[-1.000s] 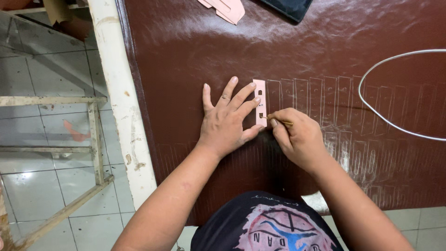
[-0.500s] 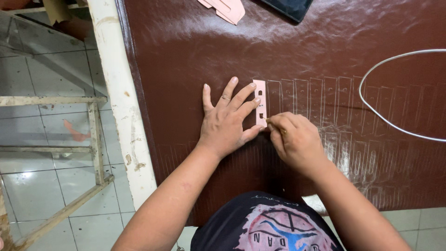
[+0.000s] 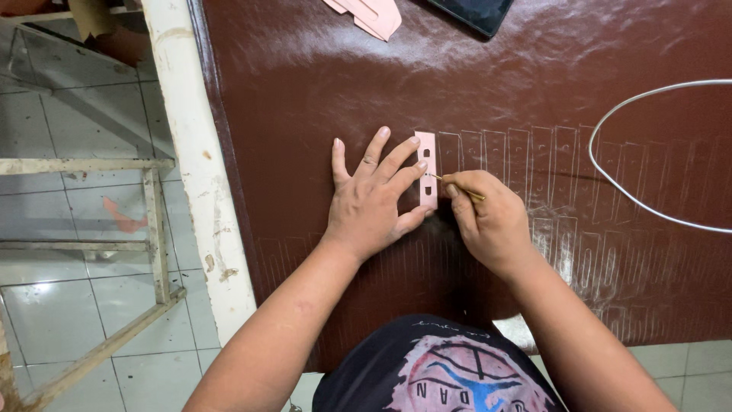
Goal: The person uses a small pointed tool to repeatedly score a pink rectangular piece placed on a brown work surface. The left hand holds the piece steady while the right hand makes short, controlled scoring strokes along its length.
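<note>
A dark brown leather sheet (image 3: 320, 84) covers the table. My left hand (image 3: 371, 196) lies flat on it, fingers spread, pinning a small pink rectangular template (image 3: 426, 156) with cut-out slots. My right hand (image 3: 492, 221) grips a thin yellow marking pen (image 3: 456, 185), whose tip touches the template's right edge near its middle. Rows of traced rectangular outlines (image 3: 534, 160) run across the leather to the right of the template.
A white cable (image 3: 610, 183) loops over the leather at the right. More pink templates (image 3: 366, 14) and a dark phone (image 3: 473, 11) lie at the far edge. A white table edge (image 3: 198, 175) borders the left; beyond it are a wooden frame (image 3: 156, 229) and tiled floor.
My right hand has shifted slightly, moving the pen tip up along the template's right edge. My left hand stays pressed on the template.
</note>
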### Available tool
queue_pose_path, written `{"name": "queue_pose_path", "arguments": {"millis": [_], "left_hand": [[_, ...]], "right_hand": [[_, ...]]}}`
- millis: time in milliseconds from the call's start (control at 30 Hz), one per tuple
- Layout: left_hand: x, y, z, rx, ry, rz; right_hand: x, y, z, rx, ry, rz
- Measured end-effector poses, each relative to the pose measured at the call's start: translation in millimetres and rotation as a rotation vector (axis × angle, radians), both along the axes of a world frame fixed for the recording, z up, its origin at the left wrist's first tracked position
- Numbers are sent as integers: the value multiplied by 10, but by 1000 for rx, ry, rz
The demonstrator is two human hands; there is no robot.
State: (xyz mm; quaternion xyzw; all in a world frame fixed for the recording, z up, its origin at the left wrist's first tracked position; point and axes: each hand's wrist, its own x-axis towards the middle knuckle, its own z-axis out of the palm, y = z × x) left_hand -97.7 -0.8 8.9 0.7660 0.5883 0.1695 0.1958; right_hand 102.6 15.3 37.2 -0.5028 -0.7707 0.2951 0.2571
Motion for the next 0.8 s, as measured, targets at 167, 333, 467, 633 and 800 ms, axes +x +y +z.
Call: {"name": "queue_pose_path", "arguments": {"millis": [167,333,467,633,800], "left_hand": [[-2,-4,-1,8,1,0],[-2,-14,-14,6,3,4],[-5,-6,-33,5,20,0],[-14,-33,1,30,22,-20],[-81,-89,49,15,120,13]], "right_hand": [[12,87,-11,-99,7,-38],[-7,56,4,-81,30,-21],[-20,48,-24,18,8,72],[183,15,-37,-100,103,-81],[409,-250,-116,-199,51,-262]]}}
